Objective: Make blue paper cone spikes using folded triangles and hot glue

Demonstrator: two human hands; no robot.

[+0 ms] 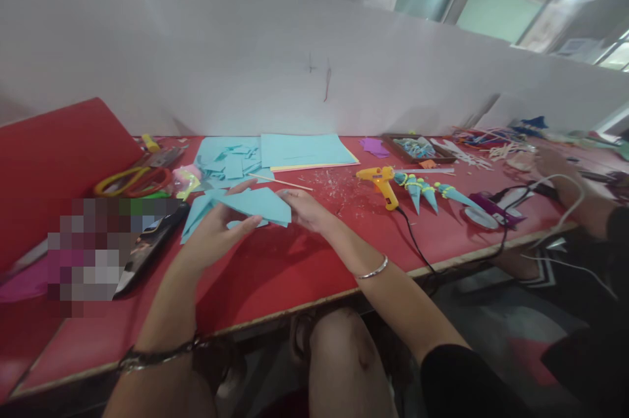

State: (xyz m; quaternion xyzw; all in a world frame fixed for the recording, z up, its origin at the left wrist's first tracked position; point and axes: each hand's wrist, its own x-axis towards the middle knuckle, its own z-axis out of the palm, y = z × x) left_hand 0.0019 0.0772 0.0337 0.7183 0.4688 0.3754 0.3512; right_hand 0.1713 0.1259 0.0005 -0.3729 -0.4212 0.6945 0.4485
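Observation:
A folded light blue craft sheet (263, 203) is held just above the red table, between my two hands. My left hand (227, 229) grips its near left side, the thumb lying along the lower edge. Closed on the right end of the same sheet is my right hand (305, 209), its fingertips partly hidden behind it. More light blue pieces (195, 213) lie under and left of my left hand. Just beyond the hands rests a thin wooden stick (285, 182). Whether the held piece is paper or felt I cannot make out.
A yellow glue gun (379, 181) with a black cord lies right, beside blue cones (415, 190). Behind are flat blue sheets (307, 149) and cut scraps (240, 161). Scissors (128, 181) and a dark phone-like object (153, 249) are left. Another person's arm (570, 189) reaches in at right.

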